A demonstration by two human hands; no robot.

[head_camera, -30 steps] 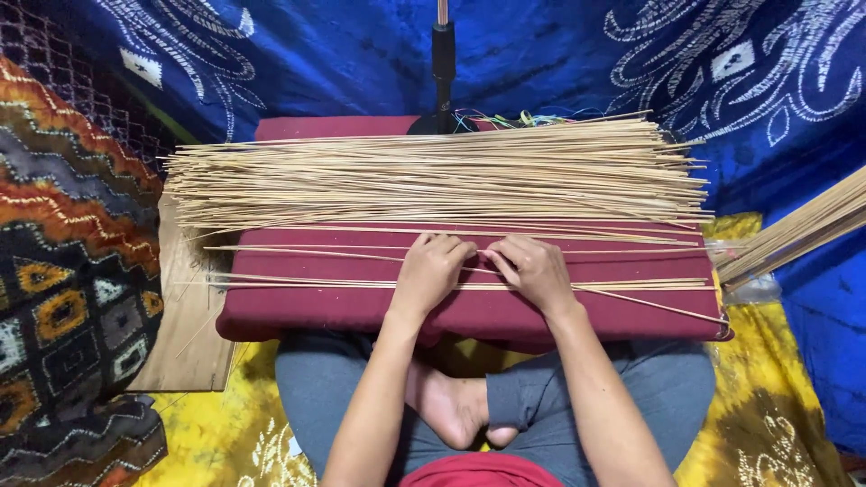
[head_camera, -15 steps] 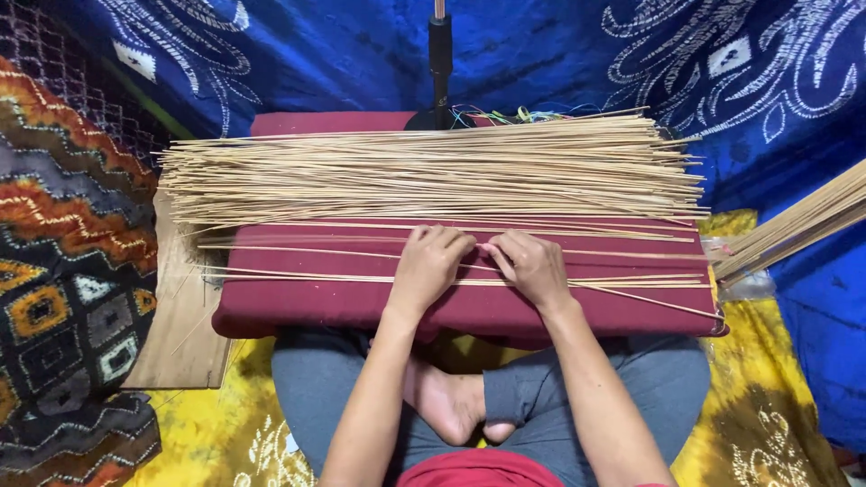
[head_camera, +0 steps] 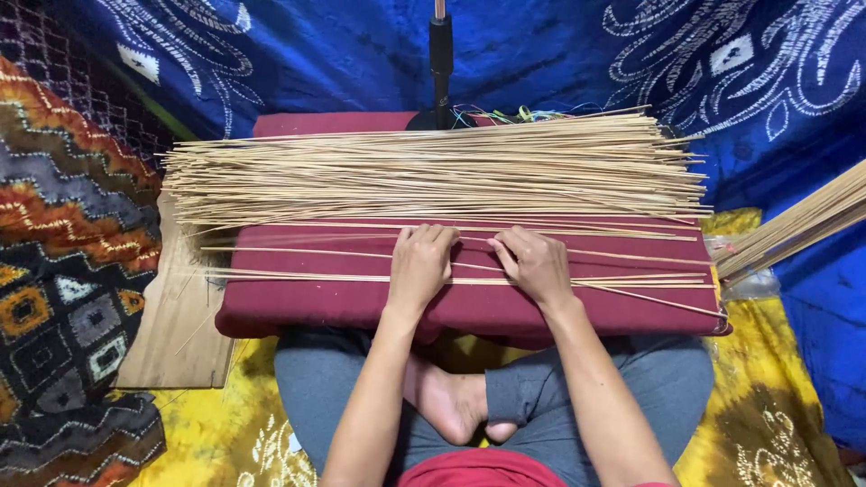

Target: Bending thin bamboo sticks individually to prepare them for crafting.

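- red shirt edge [head_camera: 478, 469] showing at the bottom of the view, nearest the camera.
- grey trousers [head_camera: 658, 388] covering crossed legs; a bare foot [head_camera: 451, 406] lying between the knees.
- yellow patterned cloth [head_camera: 776, 424] spreading under the legs.
- wooden board [head_camera: 176, 325] lying flat at the left, beside a zigzag patterned textile [head_camera: 63, 225].
- maroon cushion [head_camera: 343, 302] resting across the lap, bearing all the sticks.
- left hand [head_camera: 419, 264] lying palm down on the cushion, fingers bent and pressing on the loose thin sticks [head_camera: 622, 287]; nothing being gripped in a fist.
- right hand [head_camera: 535, 263] lying just beside the left, palm down, fingers curled onto the same loose sticks; whether it is pinching one, cannot tell.
- loose thin sticks running left to right across the near half of the cushion, passing under both hands.
- large pile of pale sticks [head_camera: 433, 171] lying crosswise on the far half of the cushion, just beyond the fingertips.
- second stick bundle [head_camera: 794, 230] slanting in from the right edge, apart from the cushion.
- coloured threads [head_camera: 514, 114] lying behind the pile.
- black stand pole [head_camera: 440, 59] rising at the far edge.
- blue patterned fabric [head_camera: 307, 54] hanging as backdrop.
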